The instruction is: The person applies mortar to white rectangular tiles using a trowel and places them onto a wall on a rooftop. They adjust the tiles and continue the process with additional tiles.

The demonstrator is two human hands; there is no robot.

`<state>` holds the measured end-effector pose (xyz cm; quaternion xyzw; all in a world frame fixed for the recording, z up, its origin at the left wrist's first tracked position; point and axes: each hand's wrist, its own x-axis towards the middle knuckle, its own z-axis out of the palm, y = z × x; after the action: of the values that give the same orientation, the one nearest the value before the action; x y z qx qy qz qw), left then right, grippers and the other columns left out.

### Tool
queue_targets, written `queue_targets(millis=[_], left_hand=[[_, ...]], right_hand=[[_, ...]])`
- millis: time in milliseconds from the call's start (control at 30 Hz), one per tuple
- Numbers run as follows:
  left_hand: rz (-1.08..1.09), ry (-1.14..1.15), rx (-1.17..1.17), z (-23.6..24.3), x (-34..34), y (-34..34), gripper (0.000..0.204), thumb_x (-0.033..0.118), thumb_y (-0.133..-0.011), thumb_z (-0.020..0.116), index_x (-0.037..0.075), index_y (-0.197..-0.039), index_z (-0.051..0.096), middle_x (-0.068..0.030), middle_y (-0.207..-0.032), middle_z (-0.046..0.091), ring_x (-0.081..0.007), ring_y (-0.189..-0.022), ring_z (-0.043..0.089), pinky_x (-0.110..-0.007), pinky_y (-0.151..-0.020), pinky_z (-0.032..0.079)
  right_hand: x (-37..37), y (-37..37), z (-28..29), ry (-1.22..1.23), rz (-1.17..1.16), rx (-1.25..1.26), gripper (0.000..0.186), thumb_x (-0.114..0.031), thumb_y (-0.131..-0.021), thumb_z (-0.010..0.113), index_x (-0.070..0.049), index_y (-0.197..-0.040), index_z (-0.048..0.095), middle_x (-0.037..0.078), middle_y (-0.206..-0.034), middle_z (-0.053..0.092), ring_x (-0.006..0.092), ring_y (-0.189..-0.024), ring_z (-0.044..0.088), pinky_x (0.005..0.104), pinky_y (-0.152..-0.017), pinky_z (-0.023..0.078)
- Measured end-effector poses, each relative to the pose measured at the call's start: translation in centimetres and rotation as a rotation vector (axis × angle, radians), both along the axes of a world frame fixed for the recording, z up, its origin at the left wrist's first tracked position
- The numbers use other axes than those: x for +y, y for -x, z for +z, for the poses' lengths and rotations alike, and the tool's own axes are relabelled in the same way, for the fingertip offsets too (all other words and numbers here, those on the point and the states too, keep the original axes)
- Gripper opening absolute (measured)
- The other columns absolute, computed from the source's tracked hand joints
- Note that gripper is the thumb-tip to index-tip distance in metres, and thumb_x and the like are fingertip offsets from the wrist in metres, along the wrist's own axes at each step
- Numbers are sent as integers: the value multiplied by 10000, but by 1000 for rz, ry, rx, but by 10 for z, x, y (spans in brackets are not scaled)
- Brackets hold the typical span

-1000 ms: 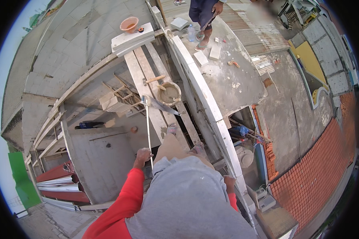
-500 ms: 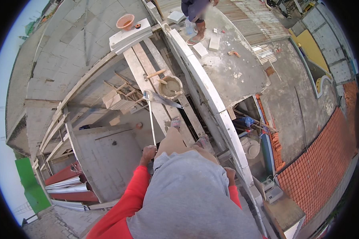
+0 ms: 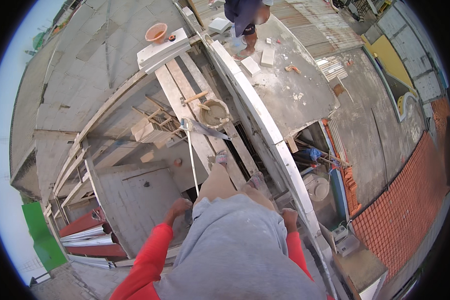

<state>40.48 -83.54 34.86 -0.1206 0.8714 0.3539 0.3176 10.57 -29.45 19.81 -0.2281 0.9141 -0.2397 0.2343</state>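
Observation:
My left hand (image 3: 180, 206), below a red sleeve, hangs beside my thigh with its fingers curled in and nothing visible in them. Near it is the lower end of a thin white pole (image 3: 192, 162), apart from the hand. My right hand (image 3: 289, 216) is at my other side, fingers curled, close to the white block wall (image 3: 286, 161). Ahead of my feet a hand saw (image 3: 209, 129) lies across the wooden planks (image 3: 203, 146). Past it stands a bucket of grey mortar (image 3: 215, 113), with a wooden-handled tool (image 3: 195, 97) beside it.
I stand on planks over a deep opening with a lower room (image 3: 140, 195). Stacked white blocks (image 3: 164, 50) carry an orange bowl (image 3: 156, 33) and a tape measure (image 3: 172, 38). Another person (image 3: 247, 22) stands on the concrete slab (image 3: 285, 105), near loose blocks (image 3: 267, 57).
My left hand has swung outward, away from the pole's lower end. My right hand has come further into view beside the wall. The other person has leaned or shifted slightly.

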Motion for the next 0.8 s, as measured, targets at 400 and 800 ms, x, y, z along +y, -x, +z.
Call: queue_targets(millis=[400,800], left_hand=[[413,-402,-610,117,116,-88,452,261,-889,772,60,-1293,740,-196,-1288,752,-328,-1157,718,-447,-1008,548],[507,-454,-520,82,127,-91,452,283,-928,750,60,-1320,724,-196,-1310,744,-324,-1178,707,-440,-1013,540]], right_hand=[[41,-39,-3,-252,165,257,126,-223,-744,683,-159,-642,718,84,-707,723,285,-641,739,442,-538,553],[25,-10,22,-296,150,169,73,-210,-742,719,-176,-682,698,79,-756,714,305,-754,741,452,-612,555]])
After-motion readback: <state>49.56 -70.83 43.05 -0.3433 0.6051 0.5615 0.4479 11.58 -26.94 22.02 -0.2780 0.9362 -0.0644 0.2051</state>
